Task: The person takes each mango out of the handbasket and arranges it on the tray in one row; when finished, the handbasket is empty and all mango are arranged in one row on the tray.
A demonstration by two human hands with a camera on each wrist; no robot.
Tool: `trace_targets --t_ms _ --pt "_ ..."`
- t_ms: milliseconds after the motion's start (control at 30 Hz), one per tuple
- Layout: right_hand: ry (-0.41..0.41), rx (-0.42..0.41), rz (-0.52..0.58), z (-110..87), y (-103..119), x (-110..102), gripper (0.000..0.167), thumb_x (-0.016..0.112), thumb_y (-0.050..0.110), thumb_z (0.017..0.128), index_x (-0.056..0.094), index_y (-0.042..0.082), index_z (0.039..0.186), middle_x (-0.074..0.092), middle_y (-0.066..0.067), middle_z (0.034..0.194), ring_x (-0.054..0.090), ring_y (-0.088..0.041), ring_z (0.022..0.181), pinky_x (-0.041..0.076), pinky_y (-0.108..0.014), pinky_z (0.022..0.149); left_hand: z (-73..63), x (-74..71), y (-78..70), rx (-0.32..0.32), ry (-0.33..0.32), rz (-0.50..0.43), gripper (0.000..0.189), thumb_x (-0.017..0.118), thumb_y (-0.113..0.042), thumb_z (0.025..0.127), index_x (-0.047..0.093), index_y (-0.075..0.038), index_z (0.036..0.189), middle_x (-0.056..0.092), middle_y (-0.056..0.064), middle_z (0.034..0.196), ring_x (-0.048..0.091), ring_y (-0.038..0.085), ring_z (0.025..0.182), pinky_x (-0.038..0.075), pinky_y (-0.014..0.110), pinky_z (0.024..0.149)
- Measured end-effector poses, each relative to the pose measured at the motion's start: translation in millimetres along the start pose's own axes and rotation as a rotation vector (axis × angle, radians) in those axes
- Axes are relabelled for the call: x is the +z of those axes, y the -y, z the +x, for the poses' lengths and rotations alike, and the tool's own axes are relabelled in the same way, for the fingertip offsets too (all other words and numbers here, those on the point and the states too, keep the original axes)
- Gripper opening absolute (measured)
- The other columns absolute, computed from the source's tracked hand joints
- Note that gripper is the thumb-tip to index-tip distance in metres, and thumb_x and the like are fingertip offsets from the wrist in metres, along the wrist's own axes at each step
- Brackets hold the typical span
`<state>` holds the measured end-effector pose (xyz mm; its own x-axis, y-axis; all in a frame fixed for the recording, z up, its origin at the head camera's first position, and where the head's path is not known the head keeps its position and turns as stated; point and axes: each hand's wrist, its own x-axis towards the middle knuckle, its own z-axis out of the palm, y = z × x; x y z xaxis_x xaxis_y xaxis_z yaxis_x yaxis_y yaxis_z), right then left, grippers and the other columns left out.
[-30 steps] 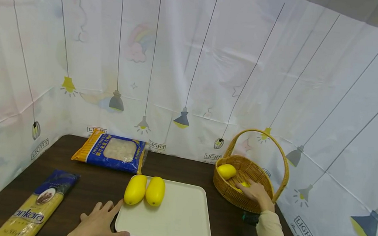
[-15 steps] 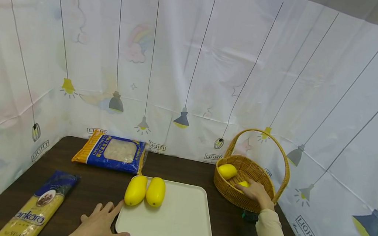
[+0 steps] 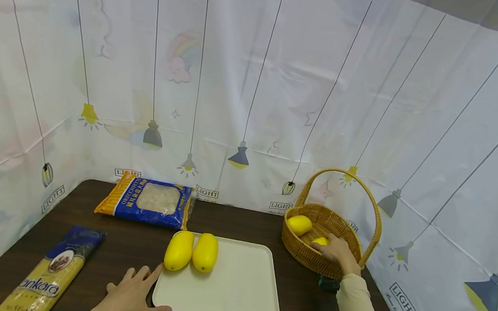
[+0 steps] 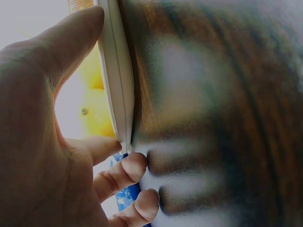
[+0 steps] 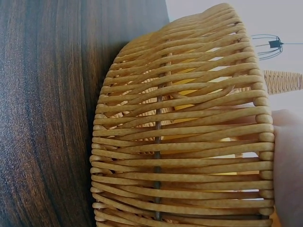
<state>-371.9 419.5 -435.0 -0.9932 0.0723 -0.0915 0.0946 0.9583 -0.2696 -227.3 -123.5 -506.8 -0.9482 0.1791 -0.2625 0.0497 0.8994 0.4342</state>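
My left hand lies beside the left edge of a cream tray, fingers spread. Its thumb and index finger touch the tray's rim, which the left wrist view shows edge-on. Two long, oval yellow fruits rest side by side in the tray's far left part. At the right, my right hand reaches over the near rim of a wicker basket and grips a yellow fruit, partly hidden by the hand. Another yellow fruit lies in the basket's left side. The wicker wall hides most of the right hand in its wrist view.
A blue and yellow pasta bag lies behind the tray. Further left is a long spaghetti packet. The basket's tall handle arches over it. A small dark object sits by the basket's near side. A printed curtain borders the dark table.
Both hands, the tray, the basket and the fruits stay practically in place. Only the head view shifts very slightly.
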Motion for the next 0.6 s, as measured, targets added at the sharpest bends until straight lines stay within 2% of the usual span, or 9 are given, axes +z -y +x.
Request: trace_targets --t_ms 233,433,600 --pt "-0.031 -0.010 0.014 -1.9 1.1 -0.3 0.086 0.058 0.055 0.095 0.037 -0.010 0.148 0.044 -0.044 0.136 0.046 -0.054 0.121 0.047 -0.058 0.087 -0.9 -1.2 -0.7 0.001 -0.001 0.000 0.114 0.071 -0.083 0.065 0.041 -0.019 0.155 0.054 0.010 0.133 0.048 0.034 0.108 0.034 0.084 0.077" --pt "-0.086 0.002 0.035 -6.1 1.0 -1.1 0.084 0.059 0.055 0.094 0.038 -0.006 0.149 0.044 -0.042 0.133 0.050 -0.046 0.107 0.048 -0.046 0.074 -1.0 -2.1 -1.4 0.005 -0.002 0.007 0.113 0.071 -0.082 0.066 0.042 -0.018 0.154 0.054 0.010 0.132 0.048 0.034 0.108 0.034 0.084 0.078" --pt "-0.142 0.012 0.072 -8.8 1.5 -1.1 0.084 0.060 0.054 0.094 0.036 -0.005 0.150 0.039 -0.041 0.135 0.050 -0.044 0.103 0.049 -0.045 0.072 -1.2 -1.0 -1.0 0.006 -0.004 0.010 0.113 0.071 -0.083 0.066 0.042 -0.018 0.154 0.054 0.010 0.132 0.048 0.035 0.110 0.034 0.085 0.078"
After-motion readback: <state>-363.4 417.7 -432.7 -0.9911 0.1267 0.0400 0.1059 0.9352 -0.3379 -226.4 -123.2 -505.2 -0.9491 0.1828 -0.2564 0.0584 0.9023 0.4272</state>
